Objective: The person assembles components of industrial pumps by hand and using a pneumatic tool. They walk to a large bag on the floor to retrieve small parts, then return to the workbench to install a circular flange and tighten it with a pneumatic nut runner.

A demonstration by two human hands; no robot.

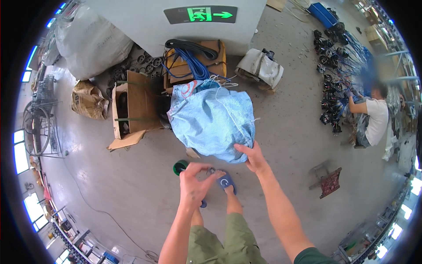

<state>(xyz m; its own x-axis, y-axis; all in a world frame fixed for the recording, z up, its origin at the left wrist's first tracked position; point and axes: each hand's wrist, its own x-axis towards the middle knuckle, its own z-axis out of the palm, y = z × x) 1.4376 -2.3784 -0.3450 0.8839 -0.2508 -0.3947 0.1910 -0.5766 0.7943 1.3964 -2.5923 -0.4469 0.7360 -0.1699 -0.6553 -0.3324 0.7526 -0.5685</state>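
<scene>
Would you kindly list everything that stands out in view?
Bag: one, light blue, centre
Cable bundle: one, blue, beyond bag
Coil: one, black, by cable bundle
Cartons: two or more, brown, by bag
Paper sack: one, brown, left
Large sack: one, white, upper left
Sign: one, black and green, top
Crate: one, blue, upper right
Wired parts: many, black, upper right
Co-worker: one, white top, right
Stool: one, dark red, right
Slippers: two, blue, lower centre
Left hand: one, bare, lower centre
Right hand: one, bare, gripping bag
</scene>
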